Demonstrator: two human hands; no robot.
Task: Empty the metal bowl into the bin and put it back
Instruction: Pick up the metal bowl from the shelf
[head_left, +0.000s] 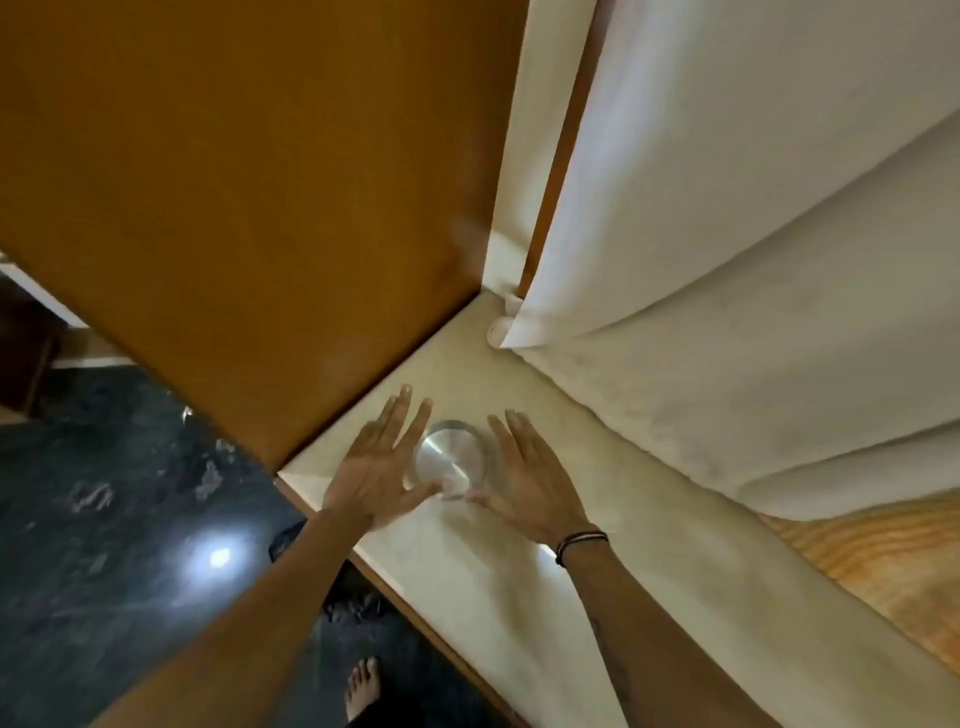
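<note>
A small round metal bowl (451, 460) stands on a pale counter (498, 587) near its left end. My left hand (376, 467) lies just left of the bowl, fingers spread, thumb reaching toward the bowl's near rim. My right hand (527, 478) is just right of it, fingers spread, thumb also at the near rim. Both hands flank the bowl with flat open palms; neither closes around it. The bowl's inside looks bare and shiny. No bin is in view.
A brown wooden panel (249, 197) rises along the counter's left edge. White curtains (727, 260) hang against its far side. A dark stone floor (114, 519) lies below on the left, with a bare foot (362, 686) near the counter's front edge.
</note>
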